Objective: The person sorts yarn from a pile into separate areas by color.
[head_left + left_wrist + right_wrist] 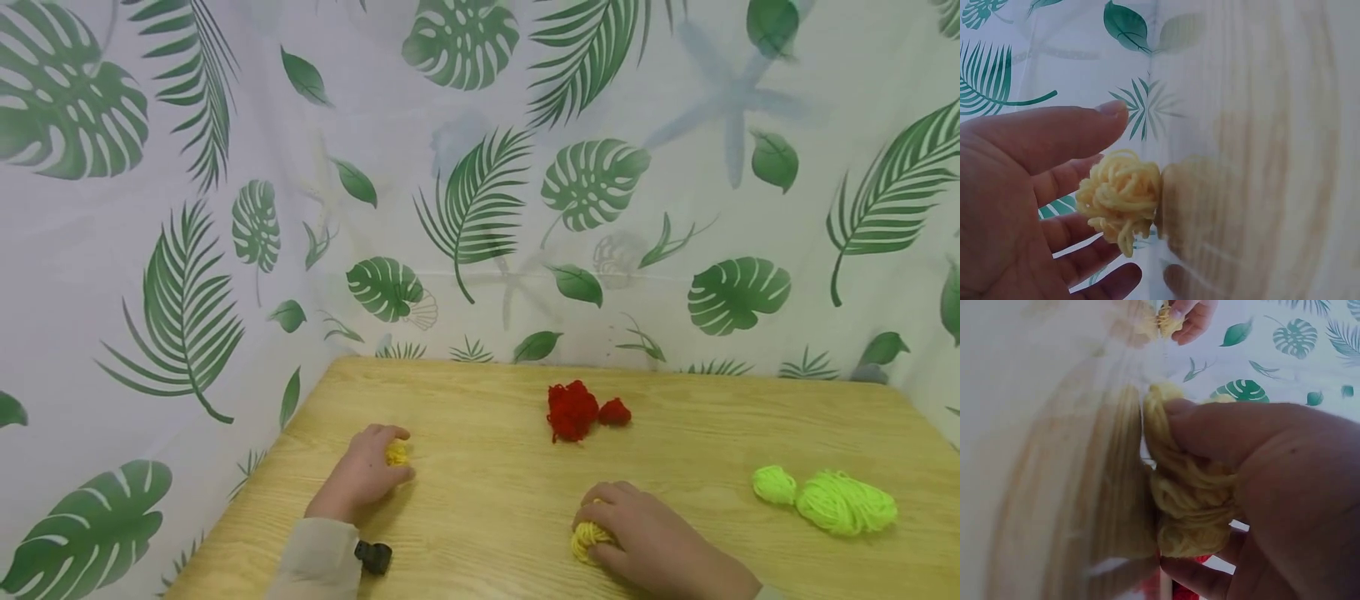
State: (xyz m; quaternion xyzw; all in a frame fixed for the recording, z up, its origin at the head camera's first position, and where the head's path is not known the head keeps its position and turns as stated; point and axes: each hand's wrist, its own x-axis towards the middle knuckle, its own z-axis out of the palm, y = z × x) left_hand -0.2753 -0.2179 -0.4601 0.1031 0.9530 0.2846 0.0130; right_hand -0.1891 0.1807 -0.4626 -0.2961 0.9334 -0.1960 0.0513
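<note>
My left hand (pixel 366 468) is at the left of the table, around a small ball of yellow yarn (pixel 397 453). In the left wrist view its thumb and fingers (pixel 1114 281) are spread loosely about the ball, with the thumb apart from it. The ball rests on the tabletop. Nearer the front, my right hand (pixel 651 533) grips a larger bundle of yellow yarn (pixel 589 540). From the right wrist, the thumb presses on the strands of this bundle (pixel 1188 494) while the fingers lie partly hidden behind it.
Two clumps of red yarn, a large one (pixel 572 412) and a small one (pixel 615 412), lie toward the back of the wooden table (pixel 480 467). At the right are two neon-yellow yarn bundles (pixel 846 503). A leaf-print curtain (pixel 495 325) stands behind the table.
</note>
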